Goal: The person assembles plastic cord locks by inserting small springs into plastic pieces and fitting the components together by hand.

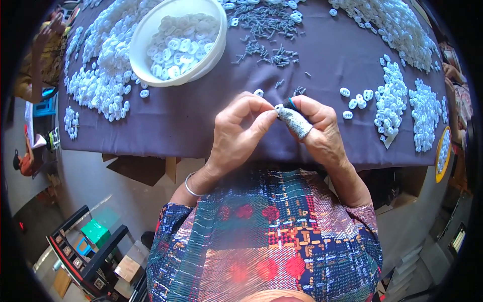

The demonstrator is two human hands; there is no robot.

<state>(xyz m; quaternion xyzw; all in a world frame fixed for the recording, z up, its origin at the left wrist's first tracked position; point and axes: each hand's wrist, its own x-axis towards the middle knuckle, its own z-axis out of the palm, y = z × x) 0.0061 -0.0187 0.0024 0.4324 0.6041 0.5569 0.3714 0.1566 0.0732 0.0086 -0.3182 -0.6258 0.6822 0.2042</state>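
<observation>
White plastic piece (pixel 278 107): pinched between left hand (pixel 236 133) and right hand (pixel 314 128), near counter (pixel 181 116) front edge. Bowl (pixel 143 45) of pieces: far left.

- A dark purple cloth (pixel 176 121) covers the bench.
- Grey concrete floor (pixel 85 176) below, brightly lit.
- Black rack (pixel 88 261) and green box (pixel 95 232) at lower left.

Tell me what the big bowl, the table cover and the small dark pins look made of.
Bowl: likely plastic, white, smooth and slightly translucent.
Table cover: woven cloth, matte dark purple, draping over the edge.
Pins: probably metal, dull grey; too small to be sure.
</observation>
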